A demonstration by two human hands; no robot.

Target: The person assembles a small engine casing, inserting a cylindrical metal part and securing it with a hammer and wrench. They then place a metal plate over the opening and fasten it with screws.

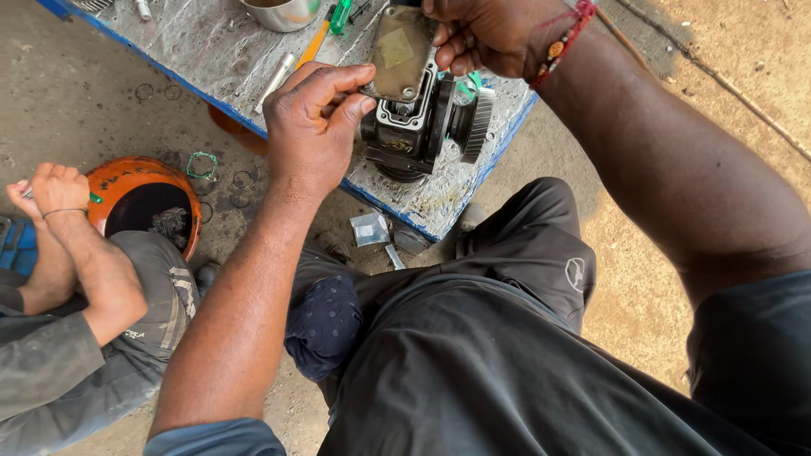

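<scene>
One black pump housing (410,127), greasy, with one toothed gear (481,124) on its far side, stands on the worktop (211,51) between my hands. My left hand (314,127) is clenched on its near edge; my right hand (486,34) grips one flat tan cover plate (401,51) above it. One steel bowl (283,13) sits beyond my left hand.

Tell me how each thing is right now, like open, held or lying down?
Left hand: pinching the plate's edge.
Right hand: gripping the plate's top.
Metal cover plate: lifted, tilted above the housing.
Black gear housing: uncovered, resting on the table.
Metal bowl: upright.
Orange basin: on the ground.
</scene>
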